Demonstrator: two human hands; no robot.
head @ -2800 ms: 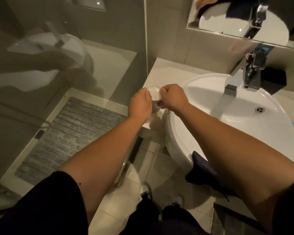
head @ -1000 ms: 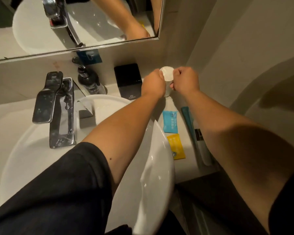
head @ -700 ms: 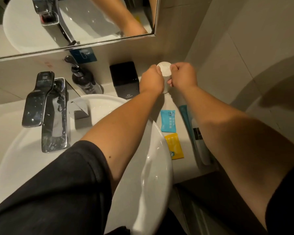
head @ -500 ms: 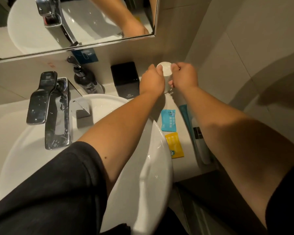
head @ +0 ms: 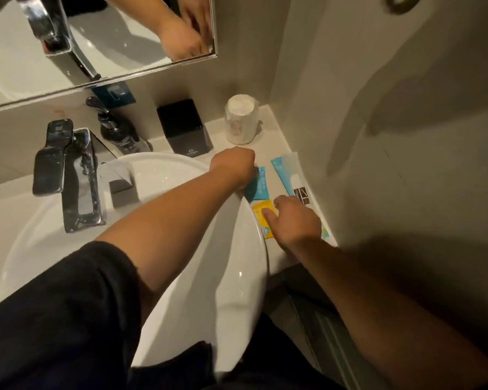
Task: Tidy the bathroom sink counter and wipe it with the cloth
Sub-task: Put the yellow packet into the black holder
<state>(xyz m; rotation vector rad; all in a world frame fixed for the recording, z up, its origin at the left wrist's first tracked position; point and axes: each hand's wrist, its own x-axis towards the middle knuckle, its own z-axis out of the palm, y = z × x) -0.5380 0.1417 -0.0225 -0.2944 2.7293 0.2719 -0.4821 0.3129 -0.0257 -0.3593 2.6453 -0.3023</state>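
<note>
1. Here, the glass point(head: 241, 119) stands upside down in the back right corner of the bench point(head: 268, 130), apart from both hands, with the wall just behind it.
2. The left hand point(head: 233, 167) reaches across the rim of the white sink point(head: 248, 249) and is curled over the near edge of the blue sachet point(head: 258, 182); its fingers are bent under and hidden, so I cannot tell whether they pinch the sachet or only touch it.
3. The right hand point(head: 293, 220) lies low over the bench with its fingers point(head: 269, 216) loosely spread, one fingertip resting on the yellow sachet point(head: 262, 218), nothing gripped.
4. The yellow sachet lies just in front of the blue one, both flat beside the sink rim.
5. A pale blue tube point(head: 286, 175) lies along the right wall, partly covered by the right hand at its near end.
6. A black box point(head: 183, 126) stands at the back wall, left of the glass, and a dark pump bottle point(head: 116, 130) stands left of the box.
7. The chrome tap point(head: 68, 175) rises at the back of the sink, and the mirror point(head: 96, 38) above reflects it and the hands.
8. No cloth shows clearly on the bench.
</note>
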